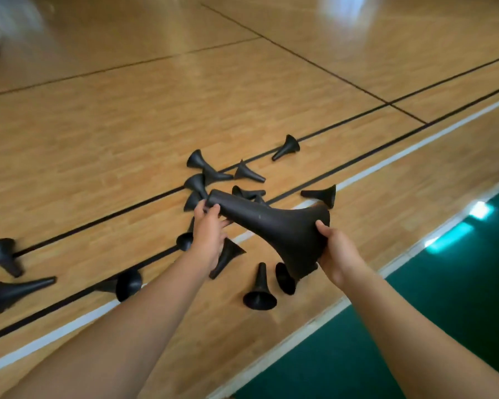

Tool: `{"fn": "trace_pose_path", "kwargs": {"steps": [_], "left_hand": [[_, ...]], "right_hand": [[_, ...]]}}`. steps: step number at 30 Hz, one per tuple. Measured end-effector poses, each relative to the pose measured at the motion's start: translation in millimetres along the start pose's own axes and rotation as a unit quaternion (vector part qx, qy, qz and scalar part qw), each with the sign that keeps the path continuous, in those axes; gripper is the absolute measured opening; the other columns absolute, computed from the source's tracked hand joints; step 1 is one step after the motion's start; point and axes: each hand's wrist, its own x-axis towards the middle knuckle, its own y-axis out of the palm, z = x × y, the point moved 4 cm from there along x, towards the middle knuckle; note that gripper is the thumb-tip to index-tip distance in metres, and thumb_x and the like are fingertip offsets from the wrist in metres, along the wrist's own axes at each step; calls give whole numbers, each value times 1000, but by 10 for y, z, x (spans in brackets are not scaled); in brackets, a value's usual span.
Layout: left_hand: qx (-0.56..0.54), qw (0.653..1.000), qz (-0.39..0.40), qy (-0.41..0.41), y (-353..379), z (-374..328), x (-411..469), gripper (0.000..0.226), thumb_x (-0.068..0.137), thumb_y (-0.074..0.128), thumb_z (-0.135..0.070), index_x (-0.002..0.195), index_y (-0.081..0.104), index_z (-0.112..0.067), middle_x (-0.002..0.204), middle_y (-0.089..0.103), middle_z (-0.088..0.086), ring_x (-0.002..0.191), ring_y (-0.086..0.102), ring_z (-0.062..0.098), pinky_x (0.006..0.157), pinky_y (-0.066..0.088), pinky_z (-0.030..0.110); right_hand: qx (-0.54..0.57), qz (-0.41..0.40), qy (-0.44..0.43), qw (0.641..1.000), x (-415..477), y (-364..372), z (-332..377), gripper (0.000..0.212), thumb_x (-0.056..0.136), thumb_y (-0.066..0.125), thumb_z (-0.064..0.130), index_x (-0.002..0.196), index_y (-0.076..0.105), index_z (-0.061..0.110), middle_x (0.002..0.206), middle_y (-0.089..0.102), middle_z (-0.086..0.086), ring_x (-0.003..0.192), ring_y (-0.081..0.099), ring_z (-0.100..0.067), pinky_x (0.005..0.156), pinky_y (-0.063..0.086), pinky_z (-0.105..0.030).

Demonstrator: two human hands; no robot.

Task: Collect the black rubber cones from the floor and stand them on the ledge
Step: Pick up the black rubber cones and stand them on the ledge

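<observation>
Lined wooden floor (98,125), black rubber cones (287,146) scattered across it, mostly on their sides

Fallen black cones (249,194) crowded below both hands; bare wooden floor (98,125) beyond.

leftmost cone (1,255) smeared by motion blur, top-left corner blurred beyond telling, cluster cones (247,193) partly hidden behind held cone (271,223), another cone (183,241) partly covered by left hand (209,233), right hand (336,254) fingers hidden behind flared base, forearms (144,312) cut by bottom edge
</observation>
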Motion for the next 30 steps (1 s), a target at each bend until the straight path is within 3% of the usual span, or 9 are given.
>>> {"fn": "trace_pose_path", "kwargs": {"steps": [3,7,11,14,17,22,26,30], "left_hand": [[9,998,29,47,80,-611,-237,52,102,42,-26,150,22,-30,142,48,9,102,63,21,96,45,37],[47,992,78,86,190,-1206,-440,54,101,44,-29,149,20,-29,143,46,7,104,66,22,101,46,41],[57,982,99,149,338,-1559,-669,57,98,50,-26,145,20,-35,136,52,3,96,68,17,93,51,36],[23,976,152,155,514,-1696,-832,76,95,56,-21,150,7,-39,139,52,2,105,64,18,103,44,45],[-3,967,209,145,703,-1704,-1015,77,95,56,-22,152,6,-33,140,50,5,112,61,20,104,44,43],[11,941,313,126,1002,-1550,-1237,70,94,58,-27,151,16,-30,143,46,8,121,55,27,105,42,44],[46,918,379,108,1221,-1248,-1352,70,90,63,-30,148,23,-28,137,52,6,119,56,23,102,44,43],[69,901,417,95,1476,-924,-1524,71,87,66,-32,146,26,-29,136,52,3,118,55,21,100,44,40]], "right_hand": [[8,-1,-55,998,-434,205,457,49,96,51,31,140,42,10,127,61,-9,108,58,-25,90,42,-38],[7,-22,-132,991,-972,355,936,45,98,50,29,137,43,8,116,62,-9,99,59,-26,77,46,-36],[28,-42,-182,982,-1411,366,1218,44,97,51,27,136,43,7,118,61,-10,95,57,-25,76,46,-34],[52,-67,-208,974,-1675,348,1328,41,97,52,26,133,45,7,117,62,-12,106,57,-32,80,47,-39],[91,-73,-228,967,-1838,292,1362,43,96,52,24,135,44,5,129,59,-14,124,51,-34,97,42,-44],[150,-98,-270,946,-2000,92,1237,42,92,58,22,131,48,8,101,65,-2,92,61,-21,72,48,-31],[191,-125,-266,937,-2062,-282,1009,17,94,57,23,104,57,10,78,75,1,84,66,-19,71,52,-31],[224,-170,-287,916,-2166,-646,750,24,92,58,18,114,61,9,102,74,-6,95,69,-22,77,54,-32]]}}
